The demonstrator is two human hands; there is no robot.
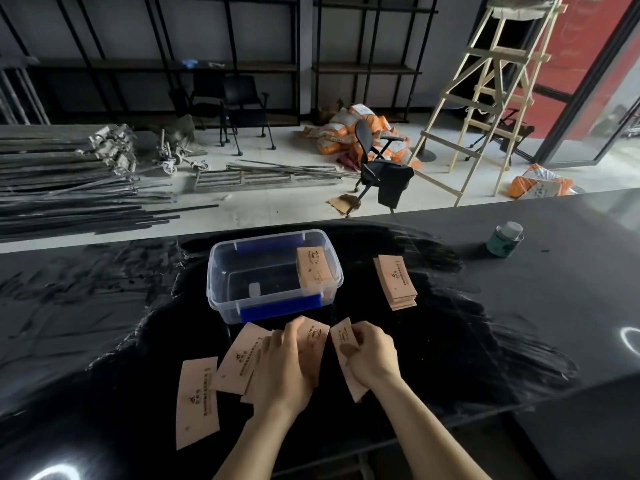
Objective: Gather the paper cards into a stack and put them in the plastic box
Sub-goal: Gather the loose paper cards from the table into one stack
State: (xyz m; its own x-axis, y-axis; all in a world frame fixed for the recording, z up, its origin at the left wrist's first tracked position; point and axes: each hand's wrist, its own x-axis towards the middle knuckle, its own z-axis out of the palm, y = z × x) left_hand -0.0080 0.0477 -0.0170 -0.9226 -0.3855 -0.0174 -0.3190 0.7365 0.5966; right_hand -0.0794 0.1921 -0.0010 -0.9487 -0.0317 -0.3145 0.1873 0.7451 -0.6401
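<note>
The right hand (372,355) pinches one paper card (346,358) in closed fingers, its long axis running toward and away from the person. The left hand (287,362) lies flat, fingers spread on loose cards (235,362) fanned leftward on the table (519,306). The plastic box (273,275) sits just beyond both hands, open, with cards inside; another stack (396,282) lies to its right.

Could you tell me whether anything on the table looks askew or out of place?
Yes: the cards in the plastic box lean tilted against its right wall rather than lying flat, and loose cards lie fanned at differing angles beside the left hand.
</note>
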